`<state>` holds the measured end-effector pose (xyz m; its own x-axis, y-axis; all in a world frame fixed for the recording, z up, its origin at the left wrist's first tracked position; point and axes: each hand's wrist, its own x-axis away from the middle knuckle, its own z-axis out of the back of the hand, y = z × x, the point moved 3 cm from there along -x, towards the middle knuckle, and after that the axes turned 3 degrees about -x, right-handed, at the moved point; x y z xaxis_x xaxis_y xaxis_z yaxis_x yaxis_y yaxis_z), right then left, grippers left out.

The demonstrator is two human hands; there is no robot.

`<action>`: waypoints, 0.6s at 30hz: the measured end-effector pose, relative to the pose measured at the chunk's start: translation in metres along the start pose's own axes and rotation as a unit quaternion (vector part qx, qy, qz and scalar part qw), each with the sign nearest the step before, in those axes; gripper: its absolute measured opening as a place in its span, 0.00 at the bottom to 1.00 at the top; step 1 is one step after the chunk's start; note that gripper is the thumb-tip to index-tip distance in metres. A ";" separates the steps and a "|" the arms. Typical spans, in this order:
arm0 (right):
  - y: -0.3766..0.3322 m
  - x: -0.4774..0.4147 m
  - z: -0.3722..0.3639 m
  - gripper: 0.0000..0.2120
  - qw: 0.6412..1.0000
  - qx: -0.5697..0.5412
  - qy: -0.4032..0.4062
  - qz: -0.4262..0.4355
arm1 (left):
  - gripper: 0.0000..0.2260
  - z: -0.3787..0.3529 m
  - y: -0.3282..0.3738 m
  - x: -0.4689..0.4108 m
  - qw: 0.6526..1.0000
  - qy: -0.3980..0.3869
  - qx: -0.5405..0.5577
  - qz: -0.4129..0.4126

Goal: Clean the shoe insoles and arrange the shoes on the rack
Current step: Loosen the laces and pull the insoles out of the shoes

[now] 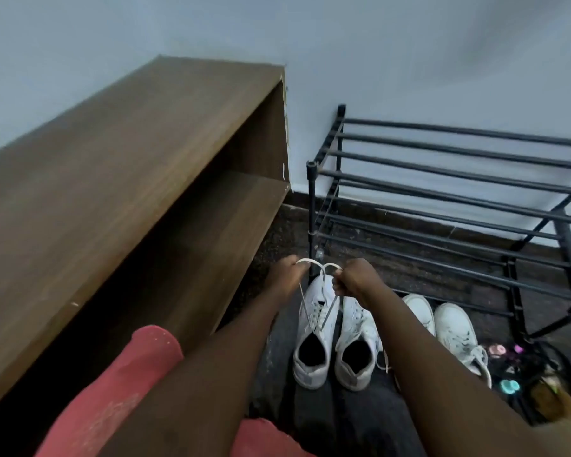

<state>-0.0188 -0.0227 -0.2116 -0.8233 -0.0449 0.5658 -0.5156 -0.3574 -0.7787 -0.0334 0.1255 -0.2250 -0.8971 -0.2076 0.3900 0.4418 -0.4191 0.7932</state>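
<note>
Two hands working one lace (314, 263): you are pinching one loop in left hand (285, 275), other loop in right hand (356, 278), both fists curled tight. Lace running taut down to white sneaker (314, 328) standing directly below your hands. Likely tying bow, so be pulling loops outward evenly, avoiding lifting sneaker. Mate (358, 338) sitting under right wrist; second pair (442, 324) lying right of right hand; rack (442, 173) standing beyond knuckles.
</note>
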 end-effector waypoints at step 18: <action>-0.153 0.104 0.063 0.15 0.974 -0.062 0.113 0.187 | 0.15 0.059 0.143 0.056 0.982 0.049 0.013 -0.184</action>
<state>-0.0110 -0.0315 -0.0168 -0.9831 0.0617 0.1726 -0.1825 -0.2389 -0.9537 -0.0205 0.1061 -0.0619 -0.9910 -0.1304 0.0297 0.0868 -0.4589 0.8842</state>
